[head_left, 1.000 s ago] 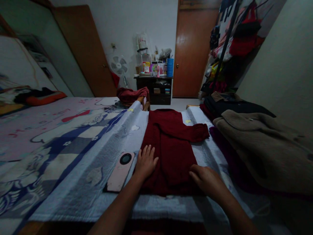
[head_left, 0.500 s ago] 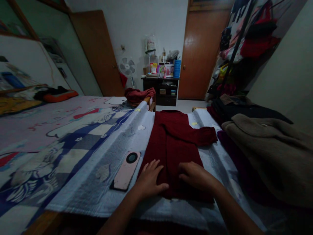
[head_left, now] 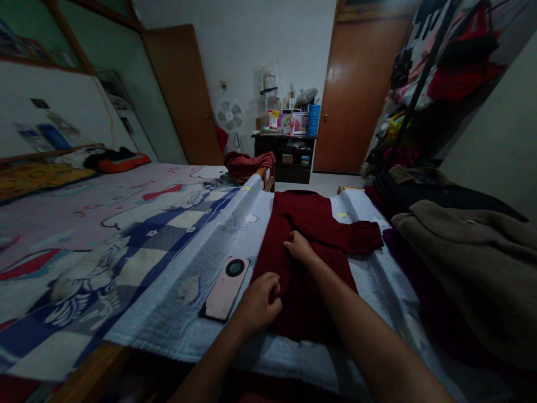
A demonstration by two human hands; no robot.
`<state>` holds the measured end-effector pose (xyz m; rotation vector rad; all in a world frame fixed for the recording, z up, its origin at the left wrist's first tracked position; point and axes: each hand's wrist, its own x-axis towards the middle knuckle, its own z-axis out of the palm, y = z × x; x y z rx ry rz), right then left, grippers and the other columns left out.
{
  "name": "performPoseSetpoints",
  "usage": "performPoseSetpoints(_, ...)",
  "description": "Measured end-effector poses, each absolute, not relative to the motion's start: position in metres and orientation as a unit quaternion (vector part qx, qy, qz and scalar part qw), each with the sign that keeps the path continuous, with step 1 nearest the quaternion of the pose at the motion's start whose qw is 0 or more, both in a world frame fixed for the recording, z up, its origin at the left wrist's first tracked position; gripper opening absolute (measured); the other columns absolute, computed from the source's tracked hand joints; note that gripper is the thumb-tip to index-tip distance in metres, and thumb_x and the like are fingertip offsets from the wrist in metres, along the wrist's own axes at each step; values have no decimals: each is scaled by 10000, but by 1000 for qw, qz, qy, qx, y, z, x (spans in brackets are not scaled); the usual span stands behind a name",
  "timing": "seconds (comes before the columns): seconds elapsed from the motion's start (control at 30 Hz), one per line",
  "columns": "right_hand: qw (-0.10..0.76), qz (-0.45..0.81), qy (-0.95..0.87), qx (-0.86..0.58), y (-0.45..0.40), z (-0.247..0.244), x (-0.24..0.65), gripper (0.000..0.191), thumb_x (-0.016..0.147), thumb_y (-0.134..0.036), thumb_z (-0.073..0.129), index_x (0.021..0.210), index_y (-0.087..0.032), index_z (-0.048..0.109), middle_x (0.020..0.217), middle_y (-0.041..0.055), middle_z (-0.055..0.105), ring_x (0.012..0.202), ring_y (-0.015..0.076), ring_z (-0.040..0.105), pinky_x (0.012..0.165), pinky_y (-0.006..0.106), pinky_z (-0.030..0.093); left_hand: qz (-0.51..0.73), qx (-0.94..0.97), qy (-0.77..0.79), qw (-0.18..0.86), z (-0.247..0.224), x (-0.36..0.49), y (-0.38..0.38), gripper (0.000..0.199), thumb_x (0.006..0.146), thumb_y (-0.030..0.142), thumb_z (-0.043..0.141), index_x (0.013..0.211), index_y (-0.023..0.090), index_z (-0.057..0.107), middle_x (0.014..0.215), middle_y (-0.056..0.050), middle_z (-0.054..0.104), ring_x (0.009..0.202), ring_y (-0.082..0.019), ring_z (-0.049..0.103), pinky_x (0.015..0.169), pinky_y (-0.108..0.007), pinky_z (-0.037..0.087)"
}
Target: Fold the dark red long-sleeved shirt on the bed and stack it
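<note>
A dark red long-sleeved top lies on the pale blue cloth in front of me, one sleeve folded across it and its cuff pointing right. My left hand is at the lower left edge of the top, fingers curled in on its fabric. Farther up, my right hand pinches the top near its middle, beside the folded sleeve. A pink phone with a round black camera ring lies face down just left of my left hand.
To the right is a pile of clothes with a grey-brown coat on top. A bed with a patterned sheet spreads out on the left. Behind stand a dark cabinet, a fan and a wooden door.
My right hand has moved forward and left, from the lower part of the top to its middle. My left hand's spread fingers have curled in. The view has turned slightly left.
</note>
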<state>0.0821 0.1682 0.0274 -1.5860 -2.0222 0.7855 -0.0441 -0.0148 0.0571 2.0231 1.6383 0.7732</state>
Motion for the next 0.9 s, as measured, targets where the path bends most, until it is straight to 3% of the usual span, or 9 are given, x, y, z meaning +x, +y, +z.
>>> performPoseSetpoints(0.13, 251, 267, -714, -597, 171, 28, 83, 329, 812, -230, 596, 1126, -190, 507, 1045, 75, 659, 929, 186, 614, 793, 266, 422, 322, 714, 571, 245, 69, -42, -15, 174, 676, 70, 501, 747, 221, 452, 1093, -63, 619, 1081, -199, 569, 921, -312, 425)
performPoseSetpoints(0.3, 265, 213, -726, -598, 163, 26, 96, 297, 841, -198, 534, 1136, -208, 502, 974, 49, 663, 854, 176, 614, 774, 265, 411, 318, 727, 551, 259, 60, -27, -16, 161, 699, 94, 540, 780, 220, 479, 1162, -65, 610, 1148, -203, 544, 976, -319, 411)
performPoseSetpoints(0.53, 182, 51, -782, -594, 149, 3, 104, 236, 873, -193, 511, 1102, -189, 568, 1082, 101, 590, 1003, 217, 533, 852, 295, 386, 196, 781, 515, 292, 37, -21, -20, 188, 792, 309, 639, 936, 204, 578, 1382, -99, 511, 1292, -271, 450, 1056, -404, 380)
performPoseSetpoints(0.6, 184, 35, -788, -587, 147, -2, 104, 219, 888, -203, 504, 1096, -197, 574, 1077, 91, 580, 997, 213, 516, 859, 294, 380, 187, 793, 502, 291, 38, -25, -13, 161, 861, 324, 567, 968, 208, 594, 1325, -85, 564, 1240, -241, 507, 1033, -378, 409)
performPoseSetpoints(0.7, 194, 32, -789, -582, 148, -6, 106, 223, 906, -219, 494, 1116, -208, 569, 1069, 79, 575, 984, 208, 504, 850, 289, 378, 214, 789, 527, 233, 40, -36, 11, 230, 948, 243, 390, 1033, 209, 601, 1164, -58, 660, 1097, -177, 601, 993, -330, 448)
performPoseSetpoints(0.8, 197, 40, -786, -585, 148, -7, 107, 238, 907, -218, 497, 1135, -211, 564, 1085, 75, 573, 993, 206, 496, 849, 284, 378, 222, 776, 585, 84, 32, -49, 45, 313, 934, 172, 373, 1165, 171, 583, 1382, -98, 539, 1324, -212, 440, 1136, -404, 309)
performPoseSetpoints(0.9, 201, 51, -784, -586, 147, -5, 107, 253, 907, -217, 494, 1150, -208, 565, 1102, 81, 575, 1010, 210, 494, 877, 291, 378, 162, 772, 614, 30, 12, -60, 72, 422, 926, 235, 435, 1332, 131, 487, 1501, -133, 400, 1416, -250, 310, 1161, -433, 267)
